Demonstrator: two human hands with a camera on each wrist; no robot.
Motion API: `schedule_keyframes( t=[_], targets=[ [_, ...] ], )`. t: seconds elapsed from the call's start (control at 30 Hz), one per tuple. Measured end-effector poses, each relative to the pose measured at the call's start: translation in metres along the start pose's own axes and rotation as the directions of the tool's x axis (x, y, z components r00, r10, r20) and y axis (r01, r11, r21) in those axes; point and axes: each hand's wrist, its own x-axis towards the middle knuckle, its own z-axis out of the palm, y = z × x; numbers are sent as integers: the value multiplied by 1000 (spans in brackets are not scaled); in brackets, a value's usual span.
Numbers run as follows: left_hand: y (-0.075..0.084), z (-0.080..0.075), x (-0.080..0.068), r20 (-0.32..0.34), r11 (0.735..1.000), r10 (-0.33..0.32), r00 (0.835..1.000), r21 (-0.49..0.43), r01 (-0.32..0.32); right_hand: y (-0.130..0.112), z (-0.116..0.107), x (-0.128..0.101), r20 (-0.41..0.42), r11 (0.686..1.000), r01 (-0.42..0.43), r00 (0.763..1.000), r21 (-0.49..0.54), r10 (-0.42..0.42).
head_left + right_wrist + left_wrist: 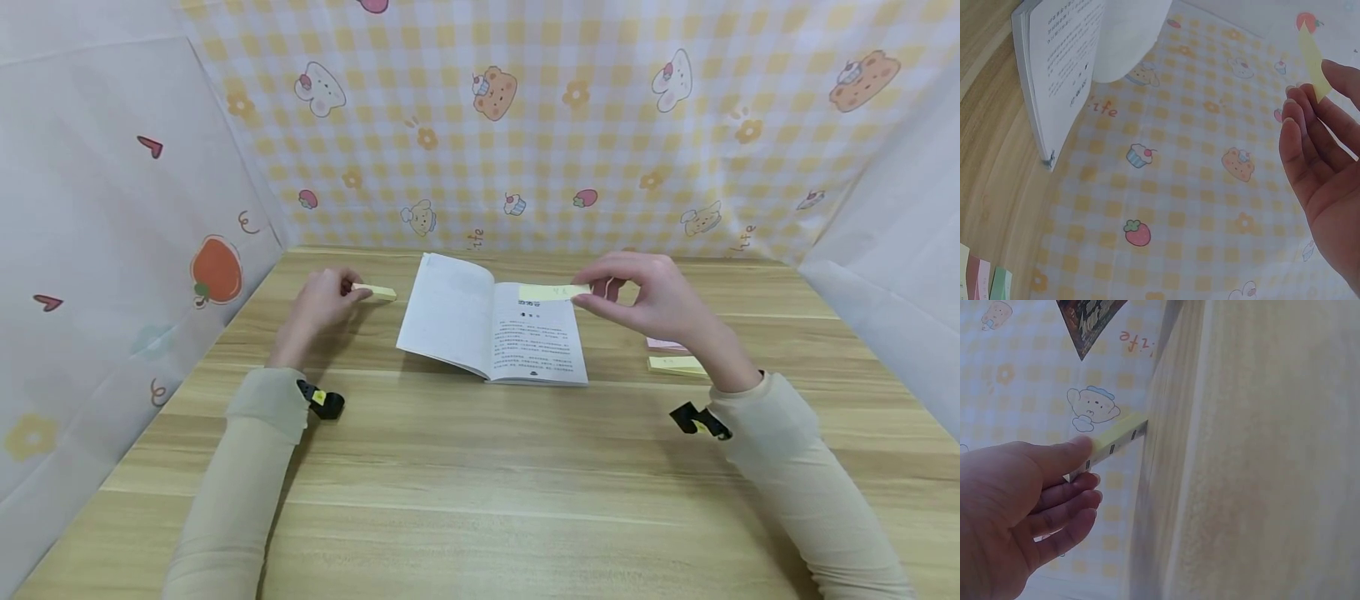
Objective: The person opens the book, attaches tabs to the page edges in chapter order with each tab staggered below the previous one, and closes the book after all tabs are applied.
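Right hand (652, 302) pinching a yellow strip (553, 292) by its end over the book (495, 325), left hand (318, 302) pinching a pad (375, 292); light, floppy, likely easily creased.

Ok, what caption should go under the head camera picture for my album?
Right hand pinches a yellow strip over an open book; left hand holds a yellow pad on the table.

book text (534, 346): too small for you to read | pink pad (663, 343): mostly hidden behind your right hand (652, 302) | right-wrist view: yellow strip (1311, 57) partly covered by fingers, coloured pads (982, 280) were cut off at the edge
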Motion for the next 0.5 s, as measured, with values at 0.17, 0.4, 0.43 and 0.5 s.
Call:
schedule_keyframes(
  t=[0.17, 0.4, 0.43, 0.5],
  targets=[
    [-1, -1, -1, 38, 999, -31, 999, 21, 30, -1, 0, 0, 10, 1000, -10, 1000, 6, 10],
    [-1, -2, -2, 79, 997, -52, 995, 56, 48, -1, 1, 0, 8, 1000, 2, 1000, 8, -2],
    [-1, -3, -3, 86, 997, -57, 995, 62, 51, -1, 1, 0, 7, 1000, 5, 1000, 7, -5],
    [-1, -2, -3, 102, 995, -66, 993, 79, 58, 0, 1, 0, 7, 1000, 6, 1000, 5, -6]
  ],
)
